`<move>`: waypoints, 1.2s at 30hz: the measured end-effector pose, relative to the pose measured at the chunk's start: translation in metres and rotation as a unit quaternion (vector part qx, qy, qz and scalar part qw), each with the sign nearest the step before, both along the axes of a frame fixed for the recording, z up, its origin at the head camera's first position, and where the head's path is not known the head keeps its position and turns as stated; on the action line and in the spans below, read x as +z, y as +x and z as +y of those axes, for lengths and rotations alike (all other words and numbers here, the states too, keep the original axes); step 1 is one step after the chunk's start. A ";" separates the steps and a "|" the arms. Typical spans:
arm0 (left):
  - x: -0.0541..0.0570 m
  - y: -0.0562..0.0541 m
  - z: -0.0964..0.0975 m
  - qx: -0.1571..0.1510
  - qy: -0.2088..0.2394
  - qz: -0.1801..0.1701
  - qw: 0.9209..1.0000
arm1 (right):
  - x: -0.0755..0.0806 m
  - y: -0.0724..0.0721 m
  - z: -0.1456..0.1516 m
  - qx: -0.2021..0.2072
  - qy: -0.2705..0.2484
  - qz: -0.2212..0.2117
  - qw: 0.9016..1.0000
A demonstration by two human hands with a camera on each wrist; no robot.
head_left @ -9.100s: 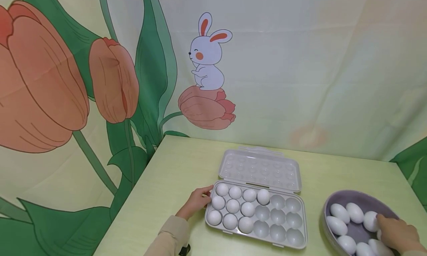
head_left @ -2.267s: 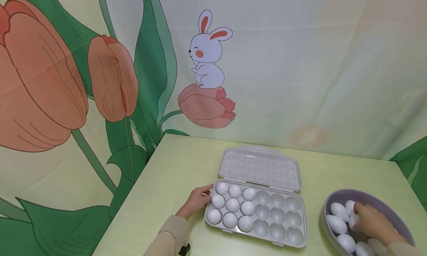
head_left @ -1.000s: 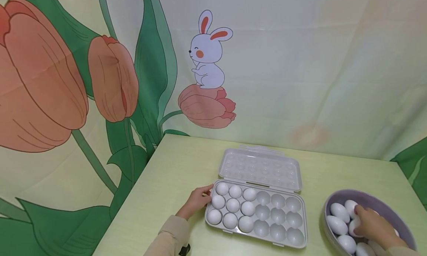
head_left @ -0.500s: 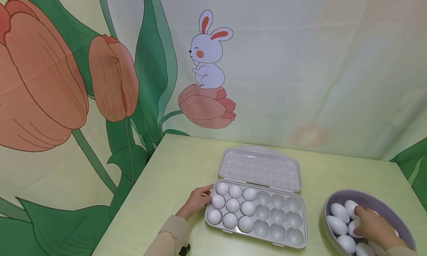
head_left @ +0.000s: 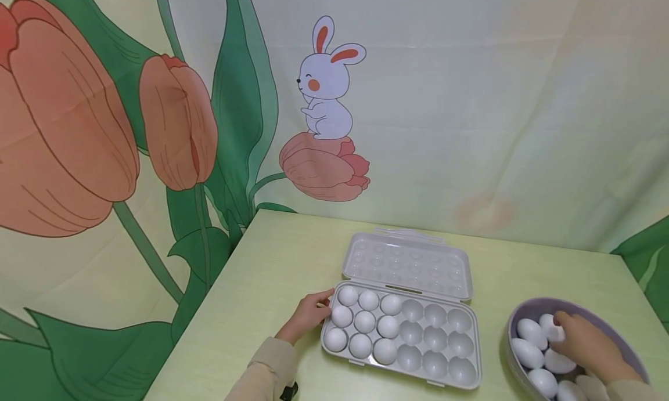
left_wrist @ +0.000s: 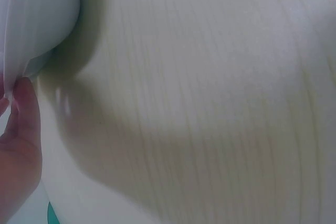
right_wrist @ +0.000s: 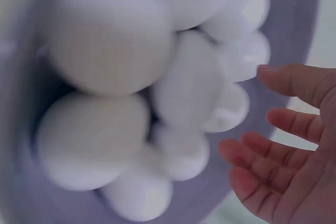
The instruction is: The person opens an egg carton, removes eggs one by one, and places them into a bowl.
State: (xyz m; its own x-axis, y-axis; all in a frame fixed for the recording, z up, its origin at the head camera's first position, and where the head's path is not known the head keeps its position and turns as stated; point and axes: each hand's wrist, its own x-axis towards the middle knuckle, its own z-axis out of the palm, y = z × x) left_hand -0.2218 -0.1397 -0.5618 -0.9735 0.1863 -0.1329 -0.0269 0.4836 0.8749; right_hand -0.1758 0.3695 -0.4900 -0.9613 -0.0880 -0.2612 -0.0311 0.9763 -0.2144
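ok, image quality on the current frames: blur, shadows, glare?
Head: egg carton reads clearly, fairly even light, no strong glare. Left wrist: broad soft shadow across the table, left hand at the frame's edge. Right wrist: eggs and bowl blurred, right hand sharper.

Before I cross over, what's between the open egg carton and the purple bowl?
Just a narrow stretch of bare tabletop between the egg carton and the purple bowl; the head view shows it.
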 end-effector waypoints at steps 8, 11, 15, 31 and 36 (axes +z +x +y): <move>0.000 0.000 -0.001 -0.002 0.005 0.004 1.000 | 0.023 -0.008 -0.049 0.029 -0.041 0.056 0.997; 0.000 0.000 -0.001 -0.001 0.005 0.000 1.000 | 0.023 -0.010 -0.071 0.057 -0.077 0.079 0.992; -0.001 0.000 0.000 0.003 0.004 -0.005 1.000 | 0.022 -0.011 -0.101 0.098 -0.123 0.099 0.983; 0.002 0.002 0.001 0.001 0.010 0.011 1.000 | -0.007 -0.004 -0.198 0.272 -0.165 0.092 0.944; 0.002 0.002 0.000 0.001 0.012 0.010 1.000 | -0.011 0.003 -0.219 0.300 -0.168 0.068 0.937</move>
State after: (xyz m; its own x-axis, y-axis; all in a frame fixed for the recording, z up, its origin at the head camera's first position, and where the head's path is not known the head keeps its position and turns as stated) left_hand -0.2202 -0.1393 -0.5594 -0.9762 0.1874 -0.1088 -0.0099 0.4631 0.8863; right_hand -0.1733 0.1504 -0.5006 -0.7354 -0.6776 -0.0010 -0.6012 0.6532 -0.4604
